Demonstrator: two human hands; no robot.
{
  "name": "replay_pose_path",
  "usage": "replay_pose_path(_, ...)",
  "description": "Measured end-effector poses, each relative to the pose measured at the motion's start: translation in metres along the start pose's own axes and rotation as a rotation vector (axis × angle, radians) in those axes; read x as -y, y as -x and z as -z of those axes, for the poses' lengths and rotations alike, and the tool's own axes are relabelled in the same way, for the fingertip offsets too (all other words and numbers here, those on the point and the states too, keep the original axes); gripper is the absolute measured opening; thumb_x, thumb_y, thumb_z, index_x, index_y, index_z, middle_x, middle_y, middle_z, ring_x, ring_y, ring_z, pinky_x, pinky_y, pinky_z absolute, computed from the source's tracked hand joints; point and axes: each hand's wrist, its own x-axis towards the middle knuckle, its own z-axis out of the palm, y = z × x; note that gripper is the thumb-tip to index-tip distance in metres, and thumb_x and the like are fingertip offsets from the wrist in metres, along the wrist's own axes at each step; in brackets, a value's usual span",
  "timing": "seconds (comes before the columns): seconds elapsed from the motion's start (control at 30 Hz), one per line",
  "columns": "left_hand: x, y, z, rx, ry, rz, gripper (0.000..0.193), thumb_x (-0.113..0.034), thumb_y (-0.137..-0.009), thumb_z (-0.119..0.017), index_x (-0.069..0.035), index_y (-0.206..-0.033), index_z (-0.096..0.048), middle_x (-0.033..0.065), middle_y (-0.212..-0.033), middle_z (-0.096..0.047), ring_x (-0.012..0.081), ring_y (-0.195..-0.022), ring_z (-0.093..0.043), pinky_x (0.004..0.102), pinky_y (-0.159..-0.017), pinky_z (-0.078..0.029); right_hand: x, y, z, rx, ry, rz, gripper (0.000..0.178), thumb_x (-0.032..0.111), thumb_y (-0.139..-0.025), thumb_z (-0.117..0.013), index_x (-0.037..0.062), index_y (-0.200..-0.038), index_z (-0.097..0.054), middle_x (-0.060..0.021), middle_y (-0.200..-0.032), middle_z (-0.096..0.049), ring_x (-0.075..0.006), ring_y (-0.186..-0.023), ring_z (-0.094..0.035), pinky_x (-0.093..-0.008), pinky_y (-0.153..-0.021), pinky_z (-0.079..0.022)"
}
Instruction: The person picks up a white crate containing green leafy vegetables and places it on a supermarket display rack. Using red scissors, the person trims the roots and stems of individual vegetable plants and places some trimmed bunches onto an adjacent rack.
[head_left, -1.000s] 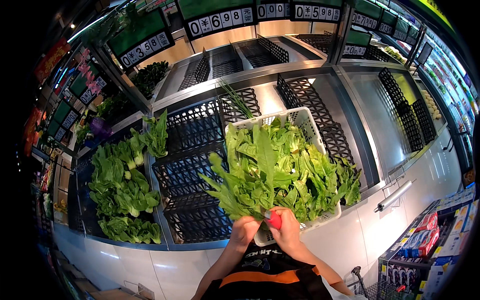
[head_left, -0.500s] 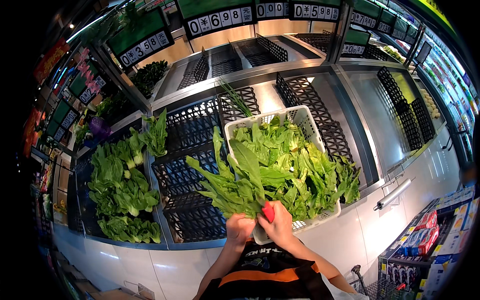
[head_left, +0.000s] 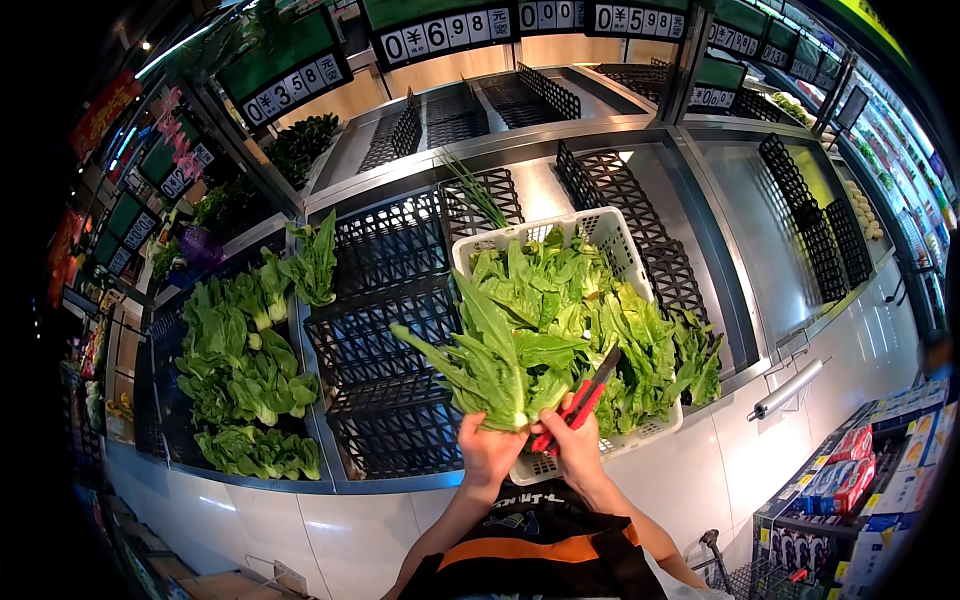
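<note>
A head of leafy green lettuce is gripped near its pale stem end by my left hand, its leaves fanning up and away from me. My right hand is closed around a red-handled knife, whose dark blade points up and to the right, clear of the stem. The right fingertips are close beside the stem end. Below and beyond the held head, a white plastic basket is heaped with loose lettuce. The fingers partly hide the knife handle.
Bok choy and other greens lie in the left display bay. Black lattice racks line the bay beside the basket. A few long green stalks lie behind it. A roll holder hangs at the right front edge.
The knife has swung away from the stem to the right, showing its blade. The held lettuce has turned more upright, its leaves gathered closer. My hands have moved slightly apart.
</note>
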Motion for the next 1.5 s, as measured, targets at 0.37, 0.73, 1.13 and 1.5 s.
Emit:
replay_pose_path(0.37, -0.033, 0.011, -0.006, 0.065, 0.627, 0.095, 0.080, -0.028, -0.089, -0.051, 0.000, -0.152, -0.010, 0.0118, -0.127, -0.049, 0.0210, -0.115, -0.057, 0.0331, -0.085, -0.056, 0.003, 0.003, 0.052, 0.172, 1.207, 0.326, 0.026, 0.015, -0.084, -0.074, 0.0026, -0.091, -0.053, -0.0090, -0.076, -0.061, -0.0228, -0.068, -0.063, -0.0344, -0.062, -0.049)
replay_pose_path(0.73, -0.022, 0.019, -0.025, -0.039, 0.616, 0.271, 0.079, -0.035, -0.087, -0.048, 0.000, -0.150, -0.017, 0.0179, -0.126, -0.047, 0.0252, -0.110, -0.057, 0.0354, -0.083, -0.056, 0.020, -0.032, 0.004, 0.103, 0.621, 0.206, 0.026, 0.016, -0.089, -0.068, 0.0011, -0.104, -0.053, -0.0040, -0.090, -0.059, -0.0125, -0.077, -0.055, -0.0285, -0.071, -0.047)
replay_pose_path(1.13, -0.004, 0.026, -0.012, 0.046, 0.569, 0.337, 0.090, -0.031, -0.083, -0.065, 0.001, -0.149, -0.013, 0.0175, -0.130, -0.043, 0.0247, -0.105, -0.060, 0.0322, -0.074, -0.059, 0.055, -0.067, -0.041, 0.220, 0.834, 0.531, 0.029, -0.001, -0.086, -0.063, 0.0066, -0.114, -0.061, 0.0013, -0.082, -0.054, -0.0064, -0.075, -0.051, -0.0220, -0.068, -0.042)
replay_pose_path(1.5, 0.002, -0.003, -0.027, -0.078, 0.087, 0.151, 0.059, -0.037, -0.091, -0.036, 0.001, -0.135, -0.044, 0.0153, -0.133, -0.051, 0.0303, -0.123, -0.049, 0.0449, -0.111, -0.031, 0.038, 0.001, -0.009, 0.247, 0.945, 0.564, 0.049, 0.021, -0.075, -0.083, -0.0005, -0.109, -0.056, -0.0151, -0.119, -0.065, -0.0237, -0.099, -0.067, -0.0330, -0.081, -0.052)
